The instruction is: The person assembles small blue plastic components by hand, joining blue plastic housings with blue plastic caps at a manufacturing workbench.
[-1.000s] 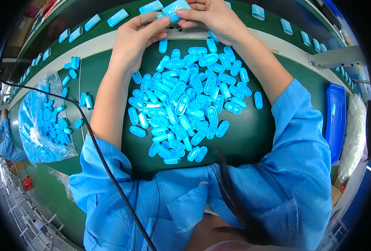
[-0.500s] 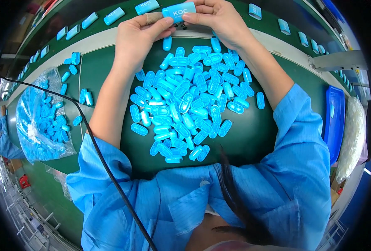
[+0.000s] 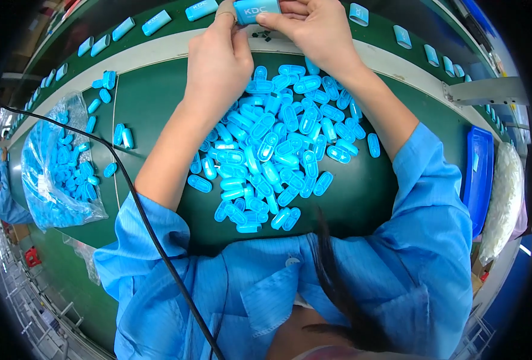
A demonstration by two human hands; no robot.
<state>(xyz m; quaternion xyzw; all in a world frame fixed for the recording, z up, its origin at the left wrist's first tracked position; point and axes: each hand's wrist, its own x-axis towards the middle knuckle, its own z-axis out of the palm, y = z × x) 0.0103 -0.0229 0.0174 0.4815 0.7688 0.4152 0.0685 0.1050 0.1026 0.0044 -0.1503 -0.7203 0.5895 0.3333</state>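
1. Clear plastic bag (image 3: 38, 204), nine o'clock: small blue caps (image 3: 66, 161) heaped inside.
2. Blue tray (image 3: 472, 207), three o'clock: one small pale-blue thing (image 3: 475, 161) lies in it.
3. At twelve o'clock, the right hand (image 3: 317, 30) pinches a light-blue case (image 3: 255, 7) between thumb and fingers.
4. The left hand (image 3: 219, 60), fingers bent, is at the case's nine-o'clock end; from here I can't tell its grip.

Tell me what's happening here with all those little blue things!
A person is handling a blue case: the right hand grips it, and the left hand is at its left end. Little blue oval pieces lie heaped on the green table in front. More blue cases lie spaced out beyond the hands, and a clear bag at left holds more pieces.
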